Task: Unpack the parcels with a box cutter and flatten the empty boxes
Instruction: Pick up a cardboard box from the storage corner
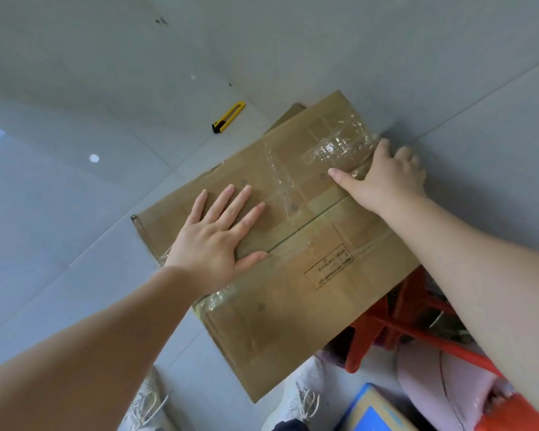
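We have the box (280,244) collapsed on the floor tiles (75,197), our left hand (218,234) pressing flat and open on it, our right hand (386,178) gripping its far taped edge. The cardboard looks light and stiff, tape slick; best held by the edges. The cutter (228,117) lies well apart.

Flattened box (293,275) on floor (75,197), over another cardboard sheet (288,115) behind it. Box cutter (228,117) on floor beyond box, left. Left hand (213,234) flat on box; right hand (383,178) at far-right edge. Stool (395,321) right, shoes (302,396) nearest.
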A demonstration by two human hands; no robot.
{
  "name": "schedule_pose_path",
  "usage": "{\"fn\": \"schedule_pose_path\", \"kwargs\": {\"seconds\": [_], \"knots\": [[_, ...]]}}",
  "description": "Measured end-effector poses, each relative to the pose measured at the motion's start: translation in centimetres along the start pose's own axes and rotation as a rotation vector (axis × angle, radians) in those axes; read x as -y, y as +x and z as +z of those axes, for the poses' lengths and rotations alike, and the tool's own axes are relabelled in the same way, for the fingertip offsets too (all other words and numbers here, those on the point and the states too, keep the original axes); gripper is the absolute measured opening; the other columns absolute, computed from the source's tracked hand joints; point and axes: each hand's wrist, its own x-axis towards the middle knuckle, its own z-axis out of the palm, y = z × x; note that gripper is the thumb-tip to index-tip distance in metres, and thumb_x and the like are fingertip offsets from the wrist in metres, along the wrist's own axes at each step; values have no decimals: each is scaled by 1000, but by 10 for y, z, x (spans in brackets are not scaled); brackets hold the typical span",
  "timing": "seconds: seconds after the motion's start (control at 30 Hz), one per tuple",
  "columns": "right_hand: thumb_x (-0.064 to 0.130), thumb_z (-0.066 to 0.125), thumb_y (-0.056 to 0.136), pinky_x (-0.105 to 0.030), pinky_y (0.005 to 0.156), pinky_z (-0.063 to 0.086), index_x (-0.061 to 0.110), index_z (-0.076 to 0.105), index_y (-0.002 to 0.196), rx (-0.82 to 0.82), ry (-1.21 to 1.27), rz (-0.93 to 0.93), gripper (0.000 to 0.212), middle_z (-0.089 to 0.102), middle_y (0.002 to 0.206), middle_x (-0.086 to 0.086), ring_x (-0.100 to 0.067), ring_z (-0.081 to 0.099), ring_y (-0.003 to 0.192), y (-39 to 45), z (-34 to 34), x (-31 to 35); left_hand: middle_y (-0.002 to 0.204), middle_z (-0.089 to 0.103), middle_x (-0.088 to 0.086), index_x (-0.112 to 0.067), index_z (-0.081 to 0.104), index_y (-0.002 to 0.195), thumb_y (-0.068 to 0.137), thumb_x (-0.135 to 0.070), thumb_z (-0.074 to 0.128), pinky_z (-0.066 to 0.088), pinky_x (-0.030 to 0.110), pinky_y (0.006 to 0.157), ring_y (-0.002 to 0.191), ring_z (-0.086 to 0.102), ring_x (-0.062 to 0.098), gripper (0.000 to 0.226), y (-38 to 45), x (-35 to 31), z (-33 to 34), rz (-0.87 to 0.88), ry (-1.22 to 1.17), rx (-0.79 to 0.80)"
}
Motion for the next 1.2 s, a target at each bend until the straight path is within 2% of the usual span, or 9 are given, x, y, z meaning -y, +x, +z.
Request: {"fn": "schedule_pose_path", "kwargs": {"seconds": [0.13, 0.27, 0.43, 0.53, 0.67, 0.73, 0.8, 1.07, 1.2], "knots": [[92, 33, 65, -50, 104, 33, 6, 15, 148, 64, -10, -32, 121, 33, 141, -26, -41, 35, 128, -28, 19, 16, 158, 11, 2, -28, 22, 151, 89, -73, 21, 6, 50, 117, 146, 12, 24, 76, -33, 21, 3, -58, 5, 5], [92, 25, 67, -50, 107, 31, 7, 2, 151, 122, 11, -31, 121, 27, 146, -26, -42, 33, 131, -34, 27, 24, 159, 9, 0, -29, 20, 150, 87, -73, 25, -2, 48, 117, 147, 6, 20, 78, -72, 20, 9, -350, -89, -15], [95, 21, 62, -49, 108, 28, 13, 0, 152, 112, 27, -10, 124, 25, 150, -24, -40, 31, 135, -36, 29, 20, 158, -15, -2, -29, -2, 151, 88, -71, 32, -13, 39, 117, 144, -20, 12, 83, -109, 7, 15, -704, -341, -72], [98, 16, 56, -51, 107, 29, 19, 0, 151, 114, 52, 11, 125, 26, 149, -24, -40, 31, 134, -38, 30, 22, 159, -13, -7, -31, -7, 151, 87, -57, 52, 4, 36, 120, 147, -5, 12, 91, -115, -16, 17, -962, -838, -224], [94, 25, 64, -49, 108, 28, 18, 3, 151, 89, 80, 15, 117, 29, 148, -24, -39, 31, 135, -41, 29, 21, 150, 36, -7, -27, 6, 151, 91, -38, 59, 27, 31, 112, 136, 35, 12, 81, -106, -35, 19, -1140, -1322, -428], [89, 31, 71, -49, 108, 28, 16, 11, 149, 52, 121, 28, 109, 33, 146, -24, -39, 33, 134, -43, 29, 22, 119, 59, -11, -20, 34, 138, 91, -36, 60, 39, 30, 99, 117, 53, 14, 56, -102, -35, 19, -1222, -1335, -483], [83, 33, 77, -51, 107, 32, 10, 22, 145, 4, 189, 79, 101, 40, 141, -24, -40, 38, 130, -43, 29, 26, 97, 56, -21, -19, 44, 128, 91, -36, 60, 40, 26, 88, 103, 58, 14, 44, -101, -33, 16, -1254, -1348, -486], [75, 41, 82, -53, 103, 32, 9, 36, 139, -106, 224, 107, 87, 45, 136, -25, -41, 40, 127, -53, 6, 57, 88, 52, -13, -17, 41, 108, 94, -39, 54, 35, 27, 79, 88, 52, 17, 29, -110, -8, 6, -1294, -1311, -470], [75, 42, 80, -53, 102, 33, 8, 38, 136, -138, 209, 27, 88, 47, 133, -25, -41, 42, 125, -58, -21, 97, 85, 50, -13, -14, 41, 104, 94, -39, 53, 34, 27, 75, 75, 50, 5, 30, -125, 23, -7, -1304, -1305, -501]]}}
